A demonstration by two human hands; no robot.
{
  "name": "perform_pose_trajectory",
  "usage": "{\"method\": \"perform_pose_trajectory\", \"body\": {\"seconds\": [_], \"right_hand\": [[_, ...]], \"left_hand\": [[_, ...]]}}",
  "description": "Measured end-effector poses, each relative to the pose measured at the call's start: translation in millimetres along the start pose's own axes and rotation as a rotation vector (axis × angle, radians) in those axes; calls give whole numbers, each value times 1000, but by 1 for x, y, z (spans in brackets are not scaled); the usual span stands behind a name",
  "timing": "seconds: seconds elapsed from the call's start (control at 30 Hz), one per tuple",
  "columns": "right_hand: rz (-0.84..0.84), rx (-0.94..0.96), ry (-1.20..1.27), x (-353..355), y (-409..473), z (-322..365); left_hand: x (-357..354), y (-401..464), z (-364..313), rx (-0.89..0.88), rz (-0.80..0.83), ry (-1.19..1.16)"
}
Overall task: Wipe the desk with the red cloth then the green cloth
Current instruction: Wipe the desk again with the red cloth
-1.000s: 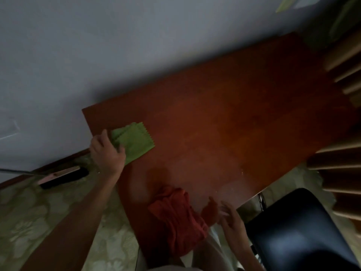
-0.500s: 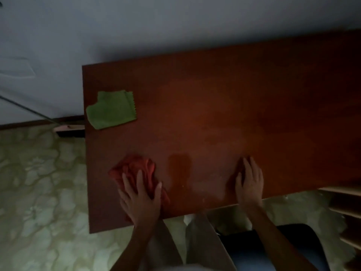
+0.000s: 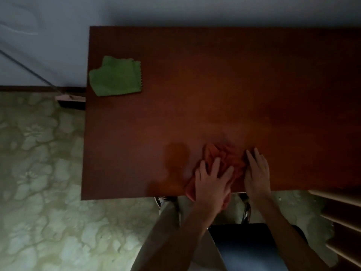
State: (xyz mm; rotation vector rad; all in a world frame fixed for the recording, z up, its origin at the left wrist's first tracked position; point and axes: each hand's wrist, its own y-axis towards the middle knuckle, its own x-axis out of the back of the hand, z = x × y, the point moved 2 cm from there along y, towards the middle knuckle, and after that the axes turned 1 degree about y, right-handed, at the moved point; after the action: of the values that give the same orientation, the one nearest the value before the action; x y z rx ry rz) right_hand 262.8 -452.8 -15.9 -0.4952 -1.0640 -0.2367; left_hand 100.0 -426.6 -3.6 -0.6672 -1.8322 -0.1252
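Note:
A crumpled red cloth (image 3: 226, 157) lies on the dark wooden desk (image 3: 214, 85) near its front edge. My left hand (image 3: 212, 180) presses on the cloth with fingers spread flat. Just right of it, my right hand (image 3: 256, 173) rests flat on the desk, its fingers touching the cloth's right side. A folded green cloth (image 3: 117, 77) lies by itself at the desk's far left corner, away from both hands.
A broom (image 3: 68, 97) leans against the wall left of the desk, over a patterned floor. A dark chair seat (image 3: 250, 237) sits below the desk's front edge. Pale wooden shelves (image 3: 341, 212) stand at the right.
My left hand has slid the red cloth rightward along the front edge, up against my right hand. The view has shifted; the green cloth lies where it was.

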Motion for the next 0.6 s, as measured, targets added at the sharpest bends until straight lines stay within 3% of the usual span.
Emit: {"method": "perform_pose_trajectory", "body": {"seconds": [0.13, 0.23, 0.33, 0.47, 0.53, 0.6], "right_hand": [[43, -75, -82, -4, -1, 13], [119, -146, -149, -12, -3, 25], [112, -182, -222, -26, -2, 30], [96, -183, -239, -32, 1, 31], [139, -191, -263, -30, -1, 32], [176, -157, -265, -30, 1, 30]], "left_hand": [[16, -43, 84, 173, -74, -9], [46, -73, 182, 474, -152, 6], [72, -92, 268, 796, -331, -17], [87, -81, 301, 1104, -487, -97], [83, -76, 282, 1061, -487, -63], [72, -70, 248, 833, -426, -18]]}}
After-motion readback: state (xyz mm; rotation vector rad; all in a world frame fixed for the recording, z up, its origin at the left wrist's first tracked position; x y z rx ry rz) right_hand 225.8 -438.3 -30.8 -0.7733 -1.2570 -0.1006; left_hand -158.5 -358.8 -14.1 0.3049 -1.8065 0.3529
